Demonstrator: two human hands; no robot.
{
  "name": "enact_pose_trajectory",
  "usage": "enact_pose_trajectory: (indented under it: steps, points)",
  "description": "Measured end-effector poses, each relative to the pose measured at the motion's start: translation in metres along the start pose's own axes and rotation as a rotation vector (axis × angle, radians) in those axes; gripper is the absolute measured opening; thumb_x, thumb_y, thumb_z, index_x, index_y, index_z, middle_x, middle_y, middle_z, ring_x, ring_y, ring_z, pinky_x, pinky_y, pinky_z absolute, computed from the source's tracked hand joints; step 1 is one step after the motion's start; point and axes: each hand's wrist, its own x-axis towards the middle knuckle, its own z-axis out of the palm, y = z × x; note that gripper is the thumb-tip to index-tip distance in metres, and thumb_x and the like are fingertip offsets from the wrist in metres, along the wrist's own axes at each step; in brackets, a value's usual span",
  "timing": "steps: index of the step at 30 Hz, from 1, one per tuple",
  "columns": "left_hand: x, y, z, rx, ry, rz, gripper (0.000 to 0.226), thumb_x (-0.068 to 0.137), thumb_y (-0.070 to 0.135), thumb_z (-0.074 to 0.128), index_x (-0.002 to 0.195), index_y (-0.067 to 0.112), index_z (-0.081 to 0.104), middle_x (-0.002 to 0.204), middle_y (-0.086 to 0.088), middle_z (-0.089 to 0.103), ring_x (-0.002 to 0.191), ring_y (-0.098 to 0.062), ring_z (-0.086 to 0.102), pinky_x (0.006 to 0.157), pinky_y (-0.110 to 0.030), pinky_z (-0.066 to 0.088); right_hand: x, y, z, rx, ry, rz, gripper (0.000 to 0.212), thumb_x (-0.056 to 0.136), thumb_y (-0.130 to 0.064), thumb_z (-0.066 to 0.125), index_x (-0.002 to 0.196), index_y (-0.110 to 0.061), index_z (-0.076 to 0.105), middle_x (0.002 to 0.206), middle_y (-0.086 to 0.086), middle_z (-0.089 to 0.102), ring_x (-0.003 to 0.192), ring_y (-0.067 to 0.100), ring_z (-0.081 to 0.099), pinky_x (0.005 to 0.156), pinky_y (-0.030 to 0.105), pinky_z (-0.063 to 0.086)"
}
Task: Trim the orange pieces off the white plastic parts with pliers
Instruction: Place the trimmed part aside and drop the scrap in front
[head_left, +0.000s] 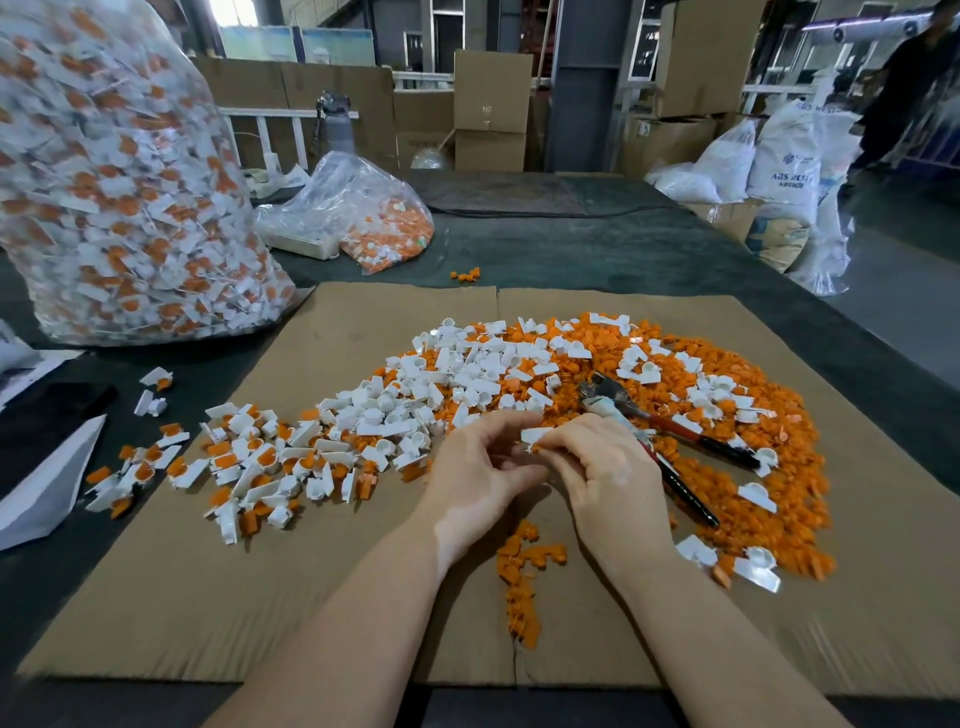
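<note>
So the whole job sits on a flat brown cardboard sheet (363, 571) laid over a dark green table (597, 244), and the near edge of the sheet runs just under the forearms. Bare cardboard shows at the near left and at the far left corner, so that's the open room; the right half is buried under a spread of loose orange plastic trimmings (737, 467), and a heap of small white plastic parts (457, 379) arcs across the middle toward the left edge, some with orange bits on them. A small trail of orange scraps (524, 571) sits between the wrists. The red-and-black-handled pliers (654, 431) lie on the orange pile just right of the right hand (608, 483), jaws pointing away, nobody gripping them. Both hands meet at the centre: the right hand's curled fingertips (550, 446) pinch one white plastic piece (535, 434) with an orange bit at its underside, and the left hand (483, 467) curls beside it, fingers bent in toward that piece, though whether they actually grip it I can't tell. A big clear bag of untrimmed parts (114, 182) crowds the far left, and a smaller bag (363, 208) lies behind the sheet.
</note>
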Motion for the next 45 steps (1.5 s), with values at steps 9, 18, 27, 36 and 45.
enact_pose_trajectory:
  steps: [9, 18, 27, 36, 45]
  points:
    - [0.000, -0.003, 0.006, 0.124, 0.104, 0.049, 0.029, 0.080, 0.009, 0.072, 0.102, 0.026, 0.062, 0.090, 0.002, 0.065, 0.083, -0.012, 0.061, 0.072, -0.015, 0.050, -0.005, 0.001, -0.001, 0.028, 0.046, 0.061, 0.015, 0.078, 0.001, 0.070, 0.092, -0.004, 0.072, 0.086, 0.006, 0.069, 0.085, 0.019, 0.064, 0.079, 0.023, 0.048]
    - [0.001, -0.006, 0.009, 0.284, 0.151, 0.131, 0.033, 0.081, 0.012, 0.071, 0.111, 0.025, 0.066, 0.100, 0.018, 0.060, 0.097, 0.000, 0.055, 0.083, 0.000, 0.036, -0.004, 0.000, -0.001, -0.025, 0.016, -0.016, 0.007, 0.075, -0.003, 0.074, 0.081, -0.007, 0.071, 0.080, 0.004, 0.066, 0.077, 0.020, 0.062, 0.068, 0.031, 0.054]
    - [-0.001, -0.005, 0.012, 0.533, 0.165, 0.307, 0.032, 0.085, 0.012, 0.066, 0.116, 0.020, 0.066, 0.108, 0.005, 0.065, 0.095, 0.001, 0.050, 0.081, 0.004, 0.029, -0.005, -0.003, 0.001, -0.056, 0.021, -0.024, 0.011, 0.074, 0.001, 0.074, 0.073, -0.005, 0.066, 0.071, 0.005, 0.061, 0.069, 0.021, 0.057, 0.064, 0.024, 0.045]
    - [0.000, -0.005, 0.009, 0.417, 0.180, 0.206, 0.033, 0.084, 0.016, 0.068, 0.116, 0.022, 0.065, 0.110, 0.008, 0.066, 0.099, 0.001, 0.053, 0.081, 0.004, 0.032, -0.006, 0.001, -0.001, 0.062, 0.027, 0.045, 0.010, 0.078, -0.002, 0.071, 0.087, -0.005, 0.071, 0.083, 0.004, 0.067, 0.083, 0.017, 0.062, 0.079, 0.019, 0.046]
    - [0.000, -0.004, 0.010, 0.407, 0.170, 0.179, 0.029, 0.087, 0.019, 0.065, 0.115, 0.025, 0.064, 0.105, 0.011, 0.062, 0.096, 0.002, 0.050, 0.078, 0.002, 0.033, -0.005, 0.001, -0.001, 0.062, 0.000, 0.032, 0.009, 0.082, -0.005, 0.068, 0.090, -0.008, 0.071, 0.086, 0.003, 0.066, 0.085, 0.017, 0.060, 0.077, 0.026, 0.050]
